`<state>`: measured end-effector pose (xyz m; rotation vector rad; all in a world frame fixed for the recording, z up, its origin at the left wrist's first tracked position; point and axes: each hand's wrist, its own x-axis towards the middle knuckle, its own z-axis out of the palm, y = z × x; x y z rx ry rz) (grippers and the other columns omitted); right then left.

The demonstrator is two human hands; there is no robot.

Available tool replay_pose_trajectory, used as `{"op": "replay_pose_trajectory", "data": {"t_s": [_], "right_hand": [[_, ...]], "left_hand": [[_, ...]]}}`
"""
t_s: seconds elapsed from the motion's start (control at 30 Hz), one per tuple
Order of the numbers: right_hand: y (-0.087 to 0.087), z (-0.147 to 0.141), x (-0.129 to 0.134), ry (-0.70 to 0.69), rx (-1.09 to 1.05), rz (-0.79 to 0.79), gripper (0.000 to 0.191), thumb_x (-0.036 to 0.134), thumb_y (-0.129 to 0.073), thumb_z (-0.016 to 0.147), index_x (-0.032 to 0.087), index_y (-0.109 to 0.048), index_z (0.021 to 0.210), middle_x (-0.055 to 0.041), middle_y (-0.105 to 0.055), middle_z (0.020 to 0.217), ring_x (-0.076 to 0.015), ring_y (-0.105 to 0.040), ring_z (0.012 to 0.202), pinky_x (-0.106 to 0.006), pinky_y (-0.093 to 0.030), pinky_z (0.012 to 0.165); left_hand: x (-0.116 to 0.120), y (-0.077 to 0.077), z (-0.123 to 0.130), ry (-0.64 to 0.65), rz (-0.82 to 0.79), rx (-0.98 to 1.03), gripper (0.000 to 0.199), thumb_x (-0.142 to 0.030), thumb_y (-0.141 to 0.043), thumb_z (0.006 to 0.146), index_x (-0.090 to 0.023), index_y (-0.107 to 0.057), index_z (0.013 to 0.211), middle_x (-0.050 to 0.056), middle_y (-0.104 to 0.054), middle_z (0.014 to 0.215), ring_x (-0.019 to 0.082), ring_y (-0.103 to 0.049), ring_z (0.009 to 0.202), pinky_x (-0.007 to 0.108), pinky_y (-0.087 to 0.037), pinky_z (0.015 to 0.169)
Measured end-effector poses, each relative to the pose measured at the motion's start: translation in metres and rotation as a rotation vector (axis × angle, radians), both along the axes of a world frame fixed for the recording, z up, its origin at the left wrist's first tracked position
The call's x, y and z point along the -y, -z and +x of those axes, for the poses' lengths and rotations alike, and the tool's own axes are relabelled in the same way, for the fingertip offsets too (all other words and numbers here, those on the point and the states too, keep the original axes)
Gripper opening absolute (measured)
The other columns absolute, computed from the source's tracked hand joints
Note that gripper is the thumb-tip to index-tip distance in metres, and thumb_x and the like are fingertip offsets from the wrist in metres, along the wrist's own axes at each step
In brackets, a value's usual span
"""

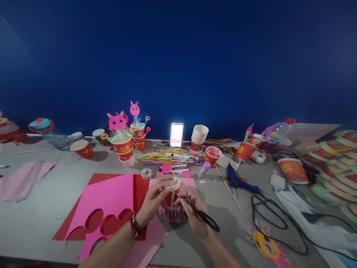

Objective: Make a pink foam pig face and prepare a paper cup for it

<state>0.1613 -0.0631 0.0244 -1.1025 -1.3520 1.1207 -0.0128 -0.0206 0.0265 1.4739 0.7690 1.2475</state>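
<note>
My left hand (156, 193), with a beaded bracelet at its wrist, grips a red paper cup (169, 201) with a white rim from its left side. Scissors (208, 220) with black handles rest in my right hand (196, 214), blades pointing up and left. The fingertips of that hand also meet the cup's right side. A strip of pink paper cut into fringes (174, 216) shows at the cup's lower end; whether it is attached to the cup I cannot tell. Light pink paper (192, 183) lies behind and under the hands.
Left are a bright pink sheet with round holes (111, 197) and red card (60, 232). Behind stand pink-faced cup figures (124, 149), colourful pipe cleaners (173, 156), stacked cups (200, 134) and a glue stick (204, 169). Right are a blue glue gun (240, 181), its cord and a wooden stick (228, 188).
</note>
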Motion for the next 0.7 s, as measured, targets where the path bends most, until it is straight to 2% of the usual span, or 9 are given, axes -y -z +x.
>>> {"op": "replay_pose_trajectory", "data": {"t_s": [0.13,0.33,0.53,0.7], "right_hand": [[0.0012,0.0009,-0.0011,-0.053,0.01,-0.004,0.028,0.039,-0.053,0.095,0.019,-0.07,0.105,-0.0059,-0.073,0.086,-0.0187,-0.066,0.073,-0.029,-0.053,0.068],[-0.0019,0.0004,0.0022,0.015,-0.019,-0.017,0.03,0.042,-0.054,0.094,0.02,-0.072,0.106,-0.0062,-0.074,0.088,-0.02,-0.068,0.075,-0.03,-0.056,0.072],[-0.0027,0.0,0.0019,0.018,-0.049,-0.032,0.028,0.041,-0.055,0.094,0.021,-0.072,0.104,-0.0054,-0.074,0.089,-0.0192,-0.069,0.077,-0.029,-0.056,0.073],[-0.0038,-0.0003,0.0009,-0.003,-0.06,-0.036,0.028,0.041,-0.056,0.094,0.019,-0.071,0.102,-0.0059,-0.074,0.087,-0.0188,-0.069,0.076,-0.028,-0.057,0.071]], "left_hand": [[0.0,0.0004,0.0008,-0.007,-0.034,0.013,0.019,-0.025,-0.058,0.094,-0.024,-0.072,0.107,0.009,-0.059,0.131,0.026,-0.051,0.126,0.044,-0.036,0.109],[0.0005,0.0002,0.0005,-0.006,-0.066,0.019,0.021,-0.024,-0.058,0.094,-0.024,-0.072,0.109,0.009,-0.059,0.132,0.027,-0.048,0.129,0.044,-0.033,0.112],[0.0004,0.0025,0.0,-0.008,-0.055,0.053,0.012,-0.022,-0.059,0.093,-0.021,-0.07,0.088,0.008,-0.064,0.124,0.026,-0.052,0.125,0.043,-0.034,0.11],[-0.0003,0.0008,0.0004,-0.028,-0.036,0.038,0.01,-0.024,-0.062,0.092,-0.021,-0.069,0.087,0.008,-0.067,0.113,0.025,-0.055,0.119,0.041,-0.04,0.105]]}}
